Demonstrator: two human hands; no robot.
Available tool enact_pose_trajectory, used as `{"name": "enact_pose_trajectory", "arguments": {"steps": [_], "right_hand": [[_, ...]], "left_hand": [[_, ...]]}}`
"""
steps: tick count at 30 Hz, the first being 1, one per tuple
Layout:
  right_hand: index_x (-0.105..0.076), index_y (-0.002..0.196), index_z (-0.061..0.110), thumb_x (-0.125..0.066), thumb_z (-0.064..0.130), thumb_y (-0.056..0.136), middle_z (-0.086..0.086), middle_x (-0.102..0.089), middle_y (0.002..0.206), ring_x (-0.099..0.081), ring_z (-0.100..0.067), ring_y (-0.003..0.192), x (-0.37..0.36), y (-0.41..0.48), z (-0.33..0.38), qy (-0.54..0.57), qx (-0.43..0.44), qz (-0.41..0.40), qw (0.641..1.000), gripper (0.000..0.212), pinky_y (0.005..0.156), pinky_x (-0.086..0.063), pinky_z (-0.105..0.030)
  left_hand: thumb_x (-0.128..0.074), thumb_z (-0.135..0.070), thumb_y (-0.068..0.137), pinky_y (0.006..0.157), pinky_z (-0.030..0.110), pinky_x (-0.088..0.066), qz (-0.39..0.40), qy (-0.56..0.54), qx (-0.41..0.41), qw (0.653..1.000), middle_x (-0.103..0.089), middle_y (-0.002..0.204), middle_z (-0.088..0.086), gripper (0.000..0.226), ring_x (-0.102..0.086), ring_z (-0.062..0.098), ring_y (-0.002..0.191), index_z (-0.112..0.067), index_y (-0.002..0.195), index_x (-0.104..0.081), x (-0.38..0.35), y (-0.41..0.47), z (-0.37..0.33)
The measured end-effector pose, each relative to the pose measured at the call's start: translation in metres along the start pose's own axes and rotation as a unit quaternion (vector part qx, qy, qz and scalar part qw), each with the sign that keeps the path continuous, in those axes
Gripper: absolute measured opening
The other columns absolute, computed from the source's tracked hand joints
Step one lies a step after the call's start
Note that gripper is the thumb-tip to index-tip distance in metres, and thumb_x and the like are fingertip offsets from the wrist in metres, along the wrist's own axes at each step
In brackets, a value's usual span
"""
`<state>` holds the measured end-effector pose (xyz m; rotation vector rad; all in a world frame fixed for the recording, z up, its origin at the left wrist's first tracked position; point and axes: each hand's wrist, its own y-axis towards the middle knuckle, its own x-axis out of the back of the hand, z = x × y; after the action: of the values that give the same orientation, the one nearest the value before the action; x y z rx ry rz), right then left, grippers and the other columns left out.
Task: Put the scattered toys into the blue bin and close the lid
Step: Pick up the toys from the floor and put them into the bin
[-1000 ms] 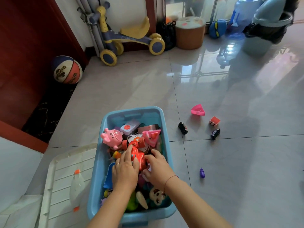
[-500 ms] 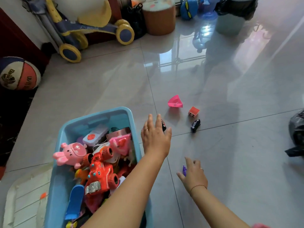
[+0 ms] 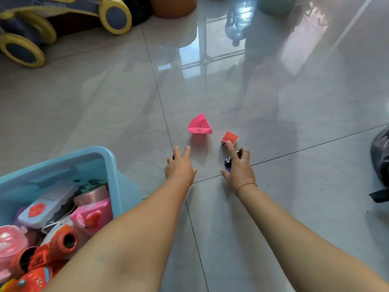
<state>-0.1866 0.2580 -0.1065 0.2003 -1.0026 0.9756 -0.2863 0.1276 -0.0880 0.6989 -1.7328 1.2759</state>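
The blue bin stands at the lower left, open and packed with several toys. On the floor tiles lie a pink triangular toy and a small red cube. My left hand is spread flat over a small black toy, which is almost hidden beneath the fingers. My right hand grips a small purple toy against the thumb. Its fingertips rest on a black toy car, just below the red cube.
A yellow and blue ride-on scooter and an orange stool stand along the far side. A black plastic bag lies at the right edge. Glossy grey tiles stretch between them.
Both hands left the bin and reached forward to the floor toys. My right hand picked up the purple toy and carried it up to the black car. The view tilted down and forward.
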Motion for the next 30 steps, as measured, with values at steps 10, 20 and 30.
{"name": "enact_pose_trajectory", "arguments": {"steps": [10,20,30], "right_hand": [[-0.057,0.103,0.008,-0.05,-0.002,0.081,-0.009,-0.042,0.117,-0.059,-0.037,0.077,-0.032,-0.068,-0.021,0.027,-0.028,-0.005,0.999,0.025,0.069,-0.049,-0.036],[-0.062,0.1,0.011,-0.064,-0.004,0.08,-0.002,-0.043,0.106,-0.058,-0.013,0.054,0.024,-0.164,0.129,0.282,0.072,-0.062,0.955,0.025,0.054,-0.055,-0.031],[-0.055,0.117,0.009,-0.066,0.01,0.081,-0.01,-0.039,0.13,-0.059,-0.033,0.097,-0.008,-0.143,0.293,0.091,0.255,0.031,0.962,0.038,0.089,-0.05,-0.042]], "left_hand": [[-0.064,-0.012,0.086,0.083,0.039,-0.045,0.068,-0.086,0.003,0.994,-0.031,0.13,0.012,0.036,-0.057,0.036,0.101,-0.007,0.116,-0.045,-0.024,-0.06,-0.001],[-0.072,-0.017,0.079,0.091,0.014,-0.04,-0.261,-0.333,-0.096,0.901,-0.033,0.134,-0.005,0.042,-0.049,0.003,0.1,-0.016,0.118,-0.054,0.088,-0.208,0.063],[-0.06,-0.015,0.088,0.107,0.036,-0.032,-0.226,-0.253,0.092,0.936,-0.026,0.154,-0.001,0.07,-0.037,0.024,0.135,-0.02,0.147,-0.024,0.146,-0.211,0.221]]}}
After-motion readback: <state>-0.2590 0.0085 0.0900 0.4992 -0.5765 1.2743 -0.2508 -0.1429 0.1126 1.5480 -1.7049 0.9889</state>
